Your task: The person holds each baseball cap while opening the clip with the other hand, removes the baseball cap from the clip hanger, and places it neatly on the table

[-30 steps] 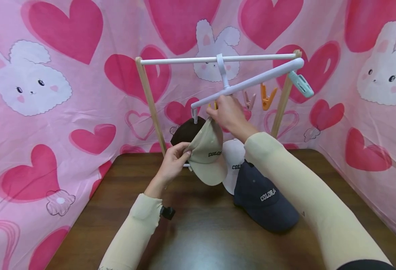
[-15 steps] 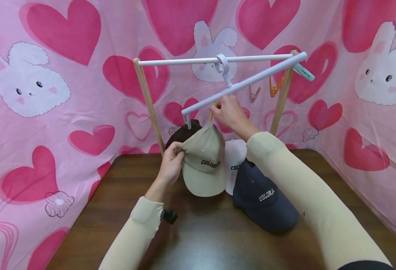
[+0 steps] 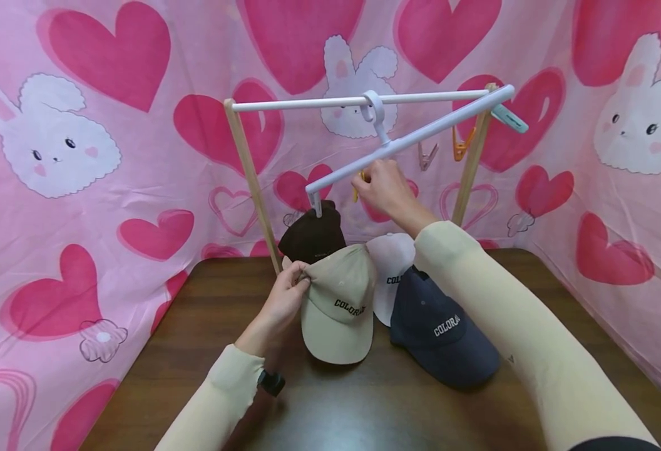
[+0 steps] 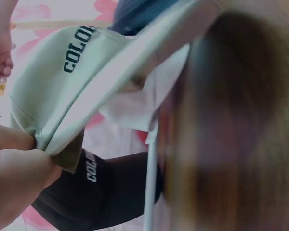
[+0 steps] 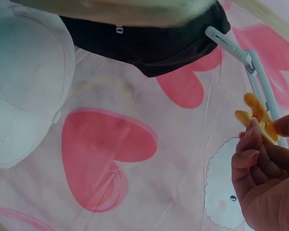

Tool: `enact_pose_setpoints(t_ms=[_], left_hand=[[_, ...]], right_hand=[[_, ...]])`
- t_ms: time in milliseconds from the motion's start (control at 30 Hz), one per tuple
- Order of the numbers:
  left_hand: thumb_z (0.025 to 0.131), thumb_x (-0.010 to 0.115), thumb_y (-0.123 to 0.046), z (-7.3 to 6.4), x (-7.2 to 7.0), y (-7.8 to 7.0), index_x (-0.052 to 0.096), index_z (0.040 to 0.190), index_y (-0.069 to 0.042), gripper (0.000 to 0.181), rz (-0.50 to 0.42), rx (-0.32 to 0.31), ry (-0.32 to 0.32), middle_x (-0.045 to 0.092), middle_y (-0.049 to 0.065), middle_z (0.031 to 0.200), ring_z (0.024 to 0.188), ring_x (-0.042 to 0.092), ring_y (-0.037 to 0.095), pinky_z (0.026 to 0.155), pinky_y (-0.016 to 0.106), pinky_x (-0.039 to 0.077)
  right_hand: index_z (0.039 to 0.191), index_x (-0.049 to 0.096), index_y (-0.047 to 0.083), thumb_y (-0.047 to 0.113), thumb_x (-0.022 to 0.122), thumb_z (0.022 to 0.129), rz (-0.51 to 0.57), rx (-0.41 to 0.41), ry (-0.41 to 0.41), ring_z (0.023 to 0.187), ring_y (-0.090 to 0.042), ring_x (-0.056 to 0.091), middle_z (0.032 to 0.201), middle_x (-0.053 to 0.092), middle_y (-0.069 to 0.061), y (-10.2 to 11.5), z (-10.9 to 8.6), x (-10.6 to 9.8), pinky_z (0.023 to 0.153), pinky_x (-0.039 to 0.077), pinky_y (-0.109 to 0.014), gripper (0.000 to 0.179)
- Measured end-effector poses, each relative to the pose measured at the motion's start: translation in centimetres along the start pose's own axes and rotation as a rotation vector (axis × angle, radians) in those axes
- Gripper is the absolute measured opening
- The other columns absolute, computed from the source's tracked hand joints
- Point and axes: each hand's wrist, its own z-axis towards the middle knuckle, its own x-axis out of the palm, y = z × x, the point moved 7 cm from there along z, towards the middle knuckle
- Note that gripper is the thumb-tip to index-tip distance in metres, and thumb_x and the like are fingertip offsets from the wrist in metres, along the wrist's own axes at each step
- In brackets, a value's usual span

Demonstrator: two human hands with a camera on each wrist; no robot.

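My left hand [image 3: 288,291] pinches the side edge of a beige baseball cap [image 3: 338,300] with dark lettering, held brim down over the table. My right hand [image 3: 385,191] is raised under the bar of a pale lavender hanger [image 3: 420,134], pinching a yellow clothespin [image 5: 260,118] between thumb and fingers. The cap's crown is below that hand, apart from the clothespin. A dark brown cap [image 3: 313,237] hangs from the pale clip [image 3: 316,203] at the hanger's low left end. In the left wrist view, thumb and finger fold the beige cap's [image 4: 53,91] edge.
The tilted hanger hooks over the white rod [image 3: 297,103] of a wooden-legged rack. Teal [image 3: 509,118], orange [image 3: 461,145] and pink [image 3: 427,156] clips hang on its right side. A white cap [image 3: 389,269] and a navy cap [image 3: 443,332] are at right on the brown table [image 3: 206,351].
The beige cap has come down from beside my right hand, moved by my left hand. The hanger has turned, its left end dropping slightly. My right hand has stayed near the bar.
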Motion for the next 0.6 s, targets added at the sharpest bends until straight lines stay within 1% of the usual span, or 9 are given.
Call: enact_pose_setpoints(t_ms=[133, 200, 300, 367, 433, 500, 533, 600], left_hand=[[0.101, 0.042, 0.012, -0.5, 0.1, 1.2, 0.053, 0.109, 0.009, 0.014, 0.062, -0.056, 0.082, 0.059, 0.008, 0.109, 0.100, 0.054, 0.017, 0.086, 0.025, 0.045], [0.100, 0.043, 0.012, -0.7, 0.1, 1.6, 0.054, 0.109, 0.009, 0.015, 0.132, -0.060, 0.140, 0.060, 0.009, 0.106, 0.095, 0.056, 0.016, 0.083, 0.026, 0.046], [0.095, 0.048, 0.013, -0.9, 0.2, 1.9, 0.058, 0.106, 0.008, 0.015, 0.281, -0.048, 0.250, 0.065, 0.013, 0.099, 0.086, 0.059, 0.018, 0.076, 0.032, 0.050], [0.092, 0.051, 0.012, -1.2, 0.3, 2.1, 0.061, 0.105, 0.006, 0.018, 0.414, -0.045, 0.330, 0.067, 0.013, 0.096, 0.084, 0.059, 0.020, 0.075, 0.035, 0.051], [0.091, 0.054, 0.009, -1.5, 0.3, 2.5, 0.065, 0.107, 0.002, 0.021, 0.540, -0.057, 0.396, 0.070, 0.012, 0.098, 0.088, 0.062, 0.022, 0.078, 0.038, 0.052], [0.091, 0.057, 0.005, -1.8, 0.3, 2.8, 0.067, 0.109, -0.002, 0.023, 0.647, -0.068, 0.446, 0.071, 0.011, 0.104, 0.098, 0.064, 0.024, 0.084, 0.040, 0.052], [0.091, 0.058, 0.003, -2.0, 0.2, 3.0, 0.068, 0.110, -0.004, 0.022, 0.690, -0.081, 0.463, 0.071, 0.009, 0.108, 0.103, 0.064, 0.025, 0.087, 0.041, 0.052], [0.092, 0.059, 0.002, -2.3, 0.1, 3.2, 0.069, 0.112, -0.004, 0.023, 0.716, -0.109, 0.500, 0.071, 0.010, 0.113, 0.109, 0.064, 0.028, 0.091, 0.044, 0.052]], right_hand=[[0.062, 0.066, 0.008, 0.022, 0.056, 0.097, -0.006, 0.034, 0.019, 0.051, -0.020, 0.049, 0.055, 0.058, -0.005, 0.1, 0.0, 0.1, 0.043, 0.033, -0.028, 0.039], [0.065, 0.065, 0.008, 0.023, 0.056, 0.098, -0.009, 0.038, 0.029, 0.051, -0.021, 0.050, 0.057, 0.058, -0.005, 0.2, 0.0, 0.1, 0.044, 0.035, -0.029, 0.038], [0.065, 0.064, 0.007, 0.025, 0.057, 0.098, -0.030, 0.033, 0.023, 0.052, -0.022, 0.050, 0.058, 0.057, -0.006, 0.3, 0.1, 0.1, 0.045, 0.037, -0.030, 0.038], [0.064, 0.063, 0.007, 0.025, 0.057, 0.098, -0.047, 0.025, 0.014, 0.052, -0.022, 0.049, 0.057, 0.056, -0.006, 0.4, 0.1, 0.0, 0.045, 0.036, -0.030, 0.039], [0.063, 0.063, 0.007, 0.025, 0.057, 0.098, -0.059, 0.028, 0.012, 0.052, -0.022, 0.049, 0.056, 0.056, -0.006, 0.4, 0.1, 0.0, 0.045, 0.035, -0.030, 0.039], [0.063, 0.063, 0.007, 0.025, 0.056, 0.098, -0.062, 0.031, 0.014, 0.052, -0.022, 0.049, 0.056, 0.055, -0.006, 0.3, 0.1, 0.0, 0.045, 0.034, -0.030, 0.040], [0.063, 0.063, 0.008, 0.026, 0.056, 0.098, -0.066, 0.031, 0.014, 0.053, -0.022, 0.049, 0.056, 0.056, -0.005, 0.3, 0.1, 0.1, 0.045, 0.034, -0.030, 0.040], [0.062, 0.063, 0.008, 0.026, 0.056, 0.098, -0.069, 0.030, 0.015, 0.052, -0.022, 0.049, 0.055, 0.056, -0.005, 0.3, 0.0, 0.2, 0.044, 0.034, -0.030, 0.041]])
